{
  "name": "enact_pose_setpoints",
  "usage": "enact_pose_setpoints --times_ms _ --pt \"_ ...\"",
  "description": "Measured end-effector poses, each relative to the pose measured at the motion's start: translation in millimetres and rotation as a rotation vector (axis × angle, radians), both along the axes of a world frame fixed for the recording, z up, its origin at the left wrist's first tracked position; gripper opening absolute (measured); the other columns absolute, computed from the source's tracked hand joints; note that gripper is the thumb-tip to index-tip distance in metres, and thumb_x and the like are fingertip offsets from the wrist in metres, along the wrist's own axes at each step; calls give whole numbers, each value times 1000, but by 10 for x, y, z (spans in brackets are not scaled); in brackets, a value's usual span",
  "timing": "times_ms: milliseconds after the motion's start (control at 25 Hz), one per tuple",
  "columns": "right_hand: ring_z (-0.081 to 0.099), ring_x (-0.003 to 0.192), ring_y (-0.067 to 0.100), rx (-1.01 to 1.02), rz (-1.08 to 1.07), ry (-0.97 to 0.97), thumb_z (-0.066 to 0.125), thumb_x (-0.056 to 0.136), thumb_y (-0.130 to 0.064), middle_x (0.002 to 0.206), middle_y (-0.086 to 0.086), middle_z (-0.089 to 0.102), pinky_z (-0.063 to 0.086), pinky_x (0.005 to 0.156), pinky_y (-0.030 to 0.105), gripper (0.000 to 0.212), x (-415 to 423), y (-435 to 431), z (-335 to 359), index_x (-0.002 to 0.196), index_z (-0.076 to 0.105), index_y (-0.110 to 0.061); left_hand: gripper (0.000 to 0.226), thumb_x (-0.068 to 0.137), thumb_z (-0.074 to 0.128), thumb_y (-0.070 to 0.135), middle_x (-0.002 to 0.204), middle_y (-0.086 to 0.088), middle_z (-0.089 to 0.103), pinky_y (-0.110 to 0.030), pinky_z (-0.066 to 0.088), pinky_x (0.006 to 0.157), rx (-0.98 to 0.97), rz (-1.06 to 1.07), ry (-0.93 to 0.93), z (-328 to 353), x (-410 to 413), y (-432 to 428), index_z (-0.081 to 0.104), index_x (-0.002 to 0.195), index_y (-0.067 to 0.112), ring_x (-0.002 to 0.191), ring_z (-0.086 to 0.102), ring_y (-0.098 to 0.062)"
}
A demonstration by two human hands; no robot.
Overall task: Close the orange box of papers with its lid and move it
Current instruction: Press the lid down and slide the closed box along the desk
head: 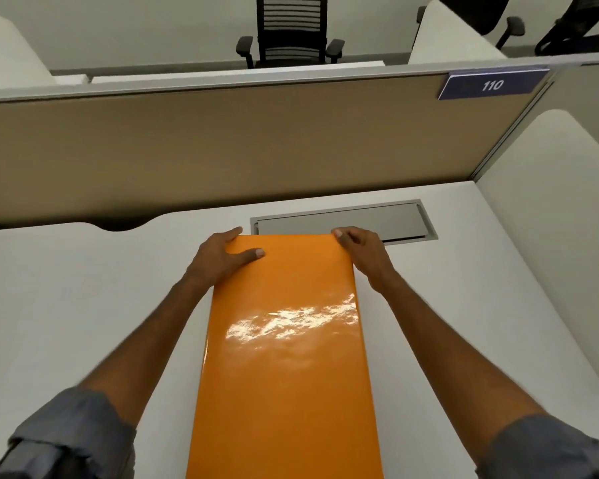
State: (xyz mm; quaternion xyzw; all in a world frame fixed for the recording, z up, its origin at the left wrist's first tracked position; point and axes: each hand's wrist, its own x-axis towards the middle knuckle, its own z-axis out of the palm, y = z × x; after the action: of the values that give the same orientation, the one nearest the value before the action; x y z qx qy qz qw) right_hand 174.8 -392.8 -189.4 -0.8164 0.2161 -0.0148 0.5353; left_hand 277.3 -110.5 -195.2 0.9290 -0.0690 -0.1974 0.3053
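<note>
Head view: long orange box point(284, 357) with its glossy lid on lies lengthwise on a white desk point(83, 305), running from the near edge of frame toward the far partition. Ceiling light glares off the middle of the lid. Left hand point(222, 257) grips the far left corner, thumb flat on top of the lid, fingers wrapped down the side. Right hand point(360, 250) grips the far right corner, thumb at the top edge, fingers down the right side. Both hands clamped on the box, arms stretched out, grey sleeves point(70, 430) rolled to the elbows. Just past the far end of the box, a grey cable hatch point(377, 219) set in the desk. Tan partition point(222, 143) behind it carries a blue sign point(491, 85) reading 110. Black office chair point(291, 32) beyond the partition.
</note>
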Motion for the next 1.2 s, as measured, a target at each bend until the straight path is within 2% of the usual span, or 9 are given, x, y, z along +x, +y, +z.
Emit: enact_pose_setpoints --times_ms 120,240,320,480,600,680,840,920,1200 --pt "64 123 30 41 -30 -32 57 103 -31 132 13 69 52 107 53 39 -82 46 43 133 67 -8 98 81 67 59 163 -13 29 -56 35 112 -56 61 10 72 -123 -40 19 158 23 145 35 -39" --pt "51 141 31 275 -41 46 65 98 -34 156 12 49 46 113 56 64 -404 19 141 155 40 -17 108 77 65 65 163 -10 29 -59 38 109 -193 268 53 135 -514 68 7 159 25 144 38 -40" --pt "51 141 30 376 -24 90 75 86 -40 162 8 42 47 113 54 85 -926 38 172 158 32 -23 108 72 63 71 160 -8 36 -58 44 104 -247 340 147 146 -968 319 15 158 27 138 47 -38" --pt "62 124 14 442 62 360 87 63 -62 153 -8 49 57 100 37 107 -2205 265 133 153 39 -31 111 58 75 74 148 -6 53 -49 55 89 -317 384 384 99 -1992 931 34 151 29 118 63 -32" --pt "65 124 15 496 104 471 84 66 -68 137 -20 61 58 97 34 82 -2923 549 149 136 53 -41 102 58 82 64 132 -2 60 -41 56 76 -374 409 448 105 -2634 1179 45 145 26 97 65 -22" --pt "70 116 8 501 101 414 78 77 -63 127 -23 71 58 95 30 61 -3180 743 208 131 60 -40 88 64 80 56 124 0 63 -42 57 81 -402 404 414 126 -2903 1248 51 141 26 98 66 -22" --pt "69 116 11 441 23 272 67 95 -39 122 -12 76 55 98 32 37 -3297 999 272 129 66 -26 72 67 82 49 108 12 72 -26 57 68 -464 309 342 196 -3096 1241 60 131 27 94 70 -12" --pt "72 108 8 400 22 238 67 97 -30 120 -6 78 56 87 23 31 -3321 1093 288 126 69 -19 64 70 84 44 100 16 73 -21 55 63 -486 290 304 200 -3139 1268 65 127 22 88 72 -9" --pt "59 84 19 236 -108 193 62 98 -9 92 6 71 44 72 27 19 -3429 1330 362 109 74 0 55 79 82 27 102 -7 72 -29 54 66 -507 359 257 256 -3326 1338 66 126 6 86 70 -21"
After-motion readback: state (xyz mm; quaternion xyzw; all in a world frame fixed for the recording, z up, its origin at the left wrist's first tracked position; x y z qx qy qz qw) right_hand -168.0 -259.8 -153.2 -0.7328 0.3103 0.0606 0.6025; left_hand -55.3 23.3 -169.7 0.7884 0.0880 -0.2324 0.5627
